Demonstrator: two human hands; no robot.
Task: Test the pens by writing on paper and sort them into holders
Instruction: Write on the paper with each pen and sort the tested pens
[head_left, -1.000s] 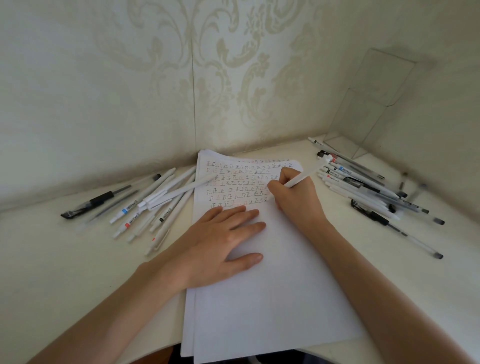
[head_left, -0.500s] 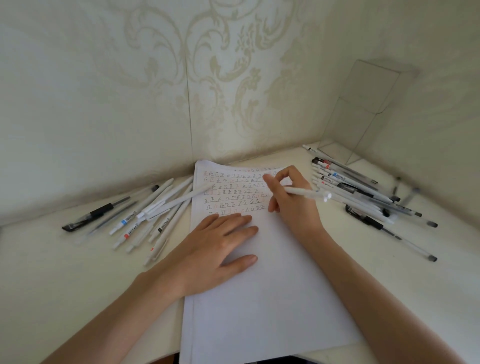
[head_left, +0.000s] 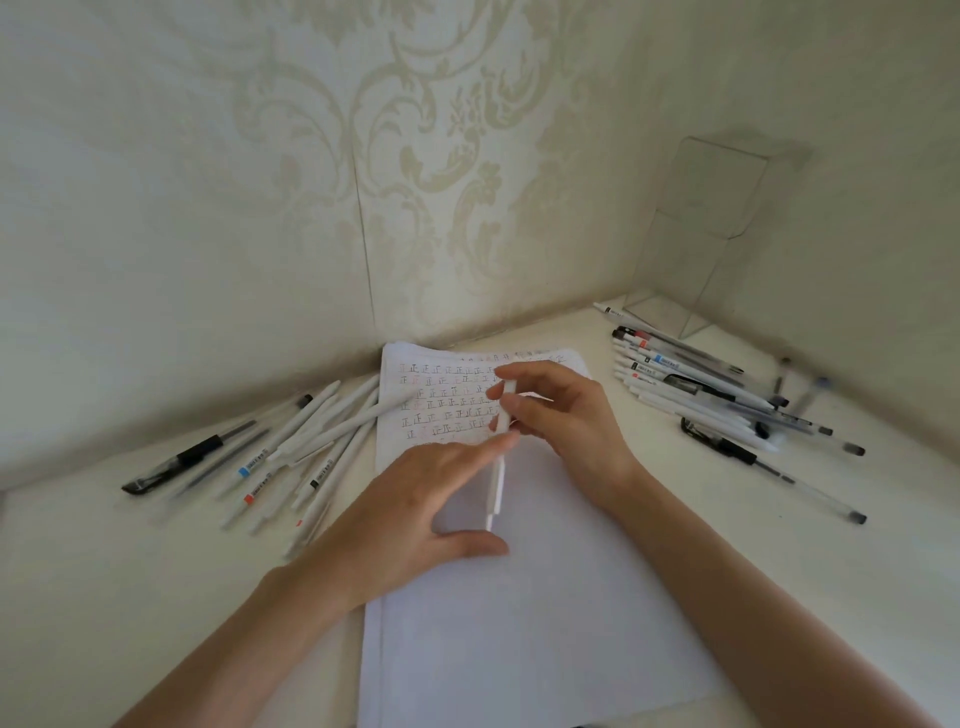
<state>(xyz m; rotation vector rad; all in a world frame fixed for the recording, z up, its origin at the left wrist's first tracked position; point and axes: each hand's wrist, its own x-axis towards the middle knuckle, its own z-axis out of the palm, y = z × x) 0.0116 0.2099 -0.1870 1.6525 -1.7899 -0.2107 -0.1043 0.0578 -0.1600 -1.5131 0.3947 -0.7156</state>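
A stack of white paper (head_left: 519, 623) lies in the middle of the desk, its top rows filled with small written marks. My right hand (head_left: 571, 426) pinches a white pen (head_left: 497, 488) above the paper, and the pen points down toward me. My left hand (head_left: 415, 509) hovers just over the sheet with straight fingers, its index fingertip touching the pen's barrel and its thumb spread below. A pile of mostly white pens (head_left: 311, 447) lies left of the paper. Another pile of pens (head_left: 691, 389) lies to the right.
A clear acrylic holder (head_left: 696, 244) stands in the back right corner against the wall. Patterned walls close the desk at the back and right. A black pen (head_left: 176, 462) lies at the far left of the left pile.
My right hand stopped writing, lifted the pen and turned it to point toward me. My left hand rose off the paper and reached its fingers to the pen.
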